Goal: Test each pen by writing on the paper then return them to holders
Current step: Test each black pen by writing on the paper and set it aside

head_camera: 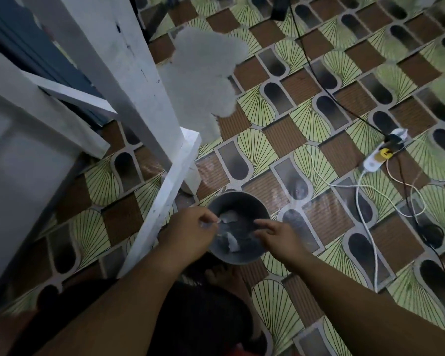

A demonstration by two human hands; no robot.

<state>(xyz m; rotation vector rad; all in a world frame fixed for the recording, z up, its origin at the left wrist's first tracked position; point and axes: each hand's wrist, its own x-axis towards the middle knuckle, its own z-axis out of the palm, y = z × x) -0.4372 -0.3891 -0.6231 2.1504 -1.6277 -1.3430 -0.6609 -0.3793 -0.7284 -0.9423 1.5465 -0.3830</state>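
Head view, looking down at the floor [306,124]: glossy sheet flooring printed with green fan shapes, brown ribbed rectangles and dark arch shapes.

A round dark grey bin [238,228] with smooth walls, probably plastic, stands on the floor just beside the foot of a white painted wooden frame [165,176], whose paint is scuffed and speckled. Inside the bin lie torn, crumpled scraps of white paper [229,217]; a second scrap [233,244] lies near its near wall.

Left hand [190,232] is over the bin's left rim, fingers curled, pinching a small pale scrap at the fingertips. Right hand [275,236] is over the right rim, fingers bent downward into the opening; cannot tell whether it holds anything.

No pens or holders in view.

Near the floor's right edge: a white power strip [374,159] with a yellow plug, plus black and white cables [370,227] trailing across the flooring. No legible writing anywhere.
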